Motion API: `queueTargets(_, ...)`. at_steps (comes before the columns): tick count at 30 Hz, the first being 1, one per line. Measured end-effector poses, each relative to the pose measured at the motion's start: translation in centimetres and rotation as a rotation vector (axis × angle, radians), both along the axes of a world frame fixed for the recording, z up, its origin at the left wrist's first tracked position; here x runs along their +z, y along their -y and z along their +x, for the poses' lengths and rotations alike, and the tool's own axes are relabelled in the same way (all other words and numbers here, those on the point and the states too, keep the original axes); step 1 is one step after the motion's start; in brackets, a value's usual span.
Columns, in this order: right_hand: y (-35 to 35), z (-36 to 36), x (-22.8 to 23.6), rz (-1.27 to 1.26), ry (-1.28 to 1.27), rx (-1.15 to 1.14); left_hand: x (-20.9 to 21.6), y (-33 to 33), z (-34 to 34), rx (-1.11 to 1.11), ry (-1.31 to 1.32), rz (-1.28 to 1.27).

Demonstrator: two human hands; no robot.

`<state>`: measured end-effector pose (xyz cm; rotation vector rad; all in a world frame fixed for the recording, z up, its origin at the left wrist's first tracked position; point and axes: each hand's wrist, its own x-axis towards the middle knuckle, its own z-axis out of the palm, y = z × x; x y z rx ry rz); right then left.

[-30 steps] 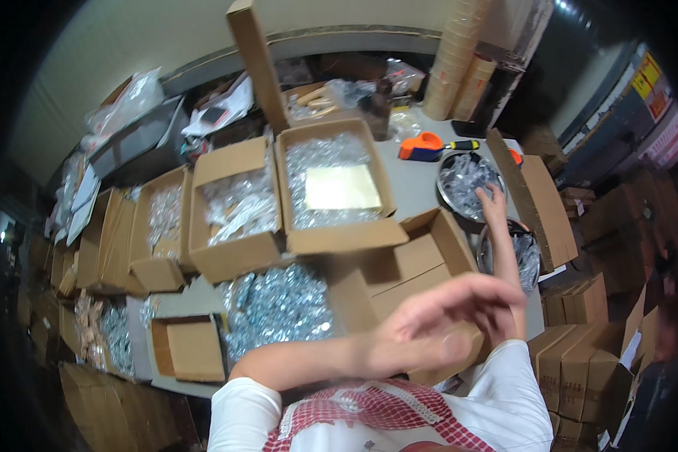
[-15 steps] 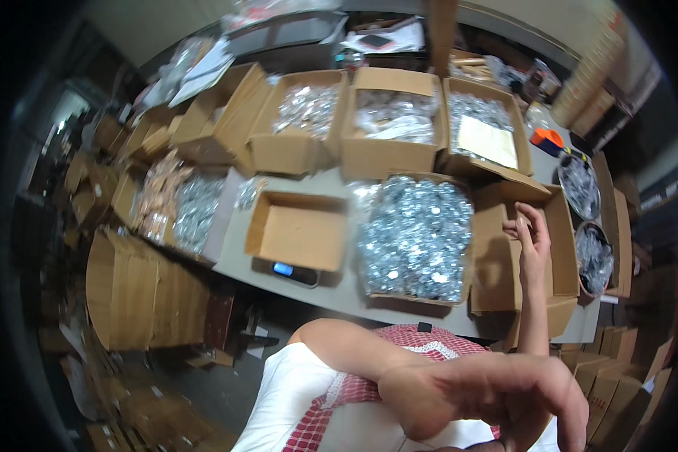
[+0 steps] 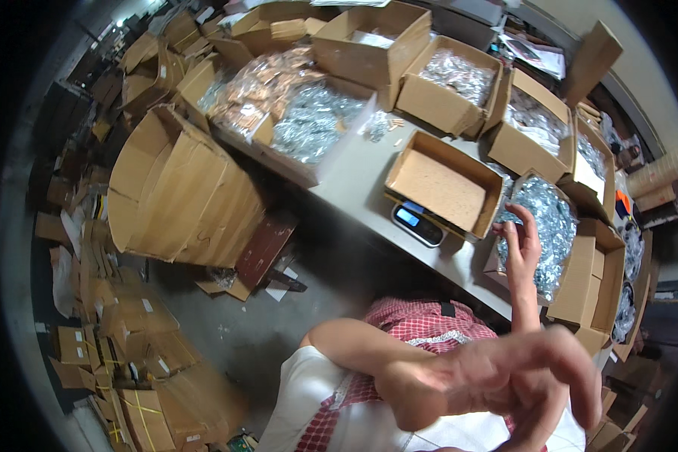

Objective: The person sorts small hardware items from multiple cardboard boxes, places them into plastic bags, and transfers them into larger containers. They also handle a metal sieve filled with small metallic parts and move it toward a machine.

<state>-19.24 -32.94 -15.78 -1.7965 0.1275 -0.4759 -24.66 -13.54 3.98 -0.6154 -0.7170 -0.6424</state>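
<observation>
Hands loosely parted, both apparently empty: the blurred left hand (image 3: 516, 377) curls nearest the camera, while the right hand (image 3: 523, 248) has swung leftward, bringing one box (image 3: 497, 264) of silvery packets (image 3: 551, 226) within reach. Beside it, one scale (image 3: 422, 226) bears one shallow carton (image 3: 443, 184); four open boxes (image 3: 438, 105) line the desk (image 3: 358, 177) behind.

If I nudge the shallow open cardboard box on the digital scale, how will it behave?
The shallow open cardboard box is probably light, since its bare bottom shows. Its upright walls suggest it should hold its shape. It might slide or tip, as it looks wider than the digital scale.
</observation>
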Motion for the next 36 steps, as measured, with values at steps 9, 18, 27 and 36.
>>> queueTargets(9, -7.1, 3.5, -0.4, -0.455, 0.021, 0.287, -1.7, -7.0, 2.0, -0.126, 0.098, 0.127)
queueTargets(18, -1.7, 6.0, -1.1, -0.509, 0.168, 0.318, -18.0, -2.8, 9.0, 0.243, 0.354, 1.852)
queueTargets(27, 6.1, 2.0, 1.5, -0.472, 0.169, 0.057, -32.2, -0.6, 8.9, 0.249, 0.411, 2.222)
queueTargets(36, 21.2, -4.8, 0.1, -0.701, -0.063, -0.689, -32.5, 1.0, 7.9, 0.265, -0.069, 2.117)
